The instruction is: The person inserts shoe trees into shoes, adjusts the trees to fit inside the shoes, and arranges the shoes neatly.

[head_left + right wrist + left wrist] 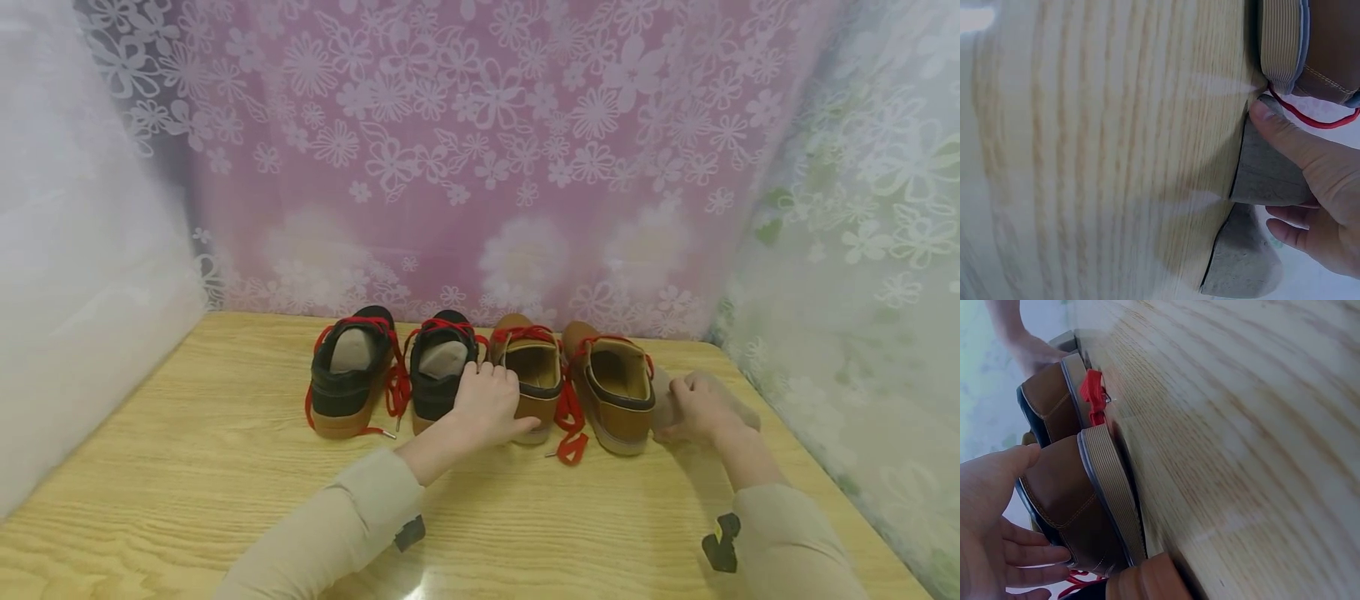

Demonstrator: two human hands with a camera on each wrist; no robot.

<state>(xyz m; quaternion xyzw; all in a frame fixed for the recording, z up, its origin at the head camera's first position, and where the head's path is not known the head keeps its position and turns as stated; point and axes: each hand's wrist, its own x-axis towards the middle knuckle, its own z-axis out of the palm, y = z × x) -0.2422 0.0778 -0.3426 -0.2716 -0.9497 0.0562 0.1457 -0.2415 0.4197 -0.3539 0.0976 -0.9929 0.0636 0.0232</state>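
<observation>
My left hand (pixel 486 407) is at the heel of the left brown shoe (pixel 542 407), its fingers loosely extended along the collar in the left wrist view. Right of the other brown shoe (pixel 626 423), my right hand (pixel 703 408) pinches a grey shoe insert (pixel 1269 165) between thumb and fingers. A second grey insert (pixel 1244 259) stands beside it on the table. Both brown shoes have red laces (pixel 572 417), and the left one looks hollow inside. Two black shoes (pixel 337 393) with red laces stand to the left, each with a pale grey insert (pixel 351 350) inside.
All the shoes stand in a row near the back edge of the wooden table (pixel 187 467), toes toward a pink floral curtain (pixel 450 167). Pale sheets (pixel 862 333) hang at both sides. Loose lace ends lie on the table between the shoes.
</observation>
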